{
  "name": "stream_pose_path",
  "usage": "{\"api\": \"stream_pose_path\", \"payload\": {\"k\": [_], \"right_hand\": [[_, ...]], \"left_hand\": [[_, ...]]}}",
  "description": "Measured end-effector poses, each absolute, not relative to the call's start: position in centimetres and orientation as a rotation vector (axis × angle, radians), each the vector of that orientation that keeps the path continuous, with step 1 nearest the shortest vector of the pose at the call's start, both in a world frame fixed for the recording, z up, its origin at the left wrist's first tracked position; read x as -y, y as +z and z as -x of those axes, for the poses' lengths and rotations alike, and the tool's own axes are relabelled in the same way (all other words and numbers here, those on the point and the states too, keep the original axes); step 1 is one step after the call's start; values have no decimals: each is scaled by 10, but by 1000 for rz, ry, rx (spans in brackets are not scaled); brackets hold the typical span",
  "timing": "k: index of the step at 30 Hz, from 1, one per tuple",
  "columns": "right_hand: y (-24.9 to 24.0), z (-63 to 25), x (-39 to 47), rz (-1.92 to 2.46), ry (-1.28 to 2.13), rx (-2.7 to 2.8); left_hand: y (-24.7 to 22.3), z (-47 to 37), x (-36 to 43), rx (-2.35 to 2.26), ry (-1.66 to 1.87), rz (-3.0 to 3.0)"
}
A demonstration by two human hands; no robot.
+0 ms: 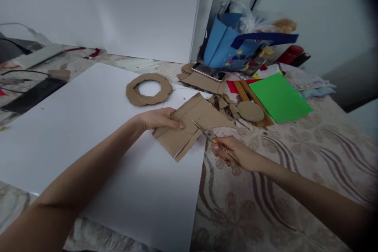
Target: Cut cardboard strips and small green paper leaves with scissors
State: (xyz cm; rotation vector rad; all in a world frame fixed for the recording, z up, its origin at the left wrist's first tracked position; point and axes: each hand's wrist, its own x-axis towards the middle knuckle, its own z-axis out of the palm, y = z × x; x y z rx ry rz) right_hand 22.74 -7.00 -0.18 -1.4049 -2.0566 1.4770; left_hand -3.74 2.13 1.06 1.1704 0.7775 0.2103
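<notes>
A brown cardboard piece (193, 116) is gripped at its left edge by my left hand (162, 119), thumb on top and fingers hidden beneath. My right hand (228, 151) is closed around the handles of a pair of scissors (203, 130). The scissors' blades meet the cardboard near its middle, where a cut runs along a narrow strip at the lower right edge. Behind my left hand, a cardboard ring (165, 89) lies on the large white sheet (109, 94).
Cardboard scraps (221, 104) and a cardboard oval (250, 111) lie beyond the held piece. Further back are a phone (208, 72), green sheets (280, 97) and a blue bag (230, 47). A black object (34, 95) is at left on the patterned cloth (280, 189).
</notes>
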Motion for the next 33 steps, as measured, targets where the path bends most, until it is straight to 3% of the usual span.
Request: {"api": "stream_pose_path", "payload": {"k": [14, 26, 33], "right_hand": [[-5, -221, 66, 1320, 1580, 2004], [-3, -218, 67, 1369, 1348, 2086], [-13, -224, 70, 1270, 1560, 1764]], "left_hand": [[10, 36, -20, -785, 195, -1209], [10, 36, -23, -783, 237, -1204], [11, 42, -30, -882, 423, -1114]]}}
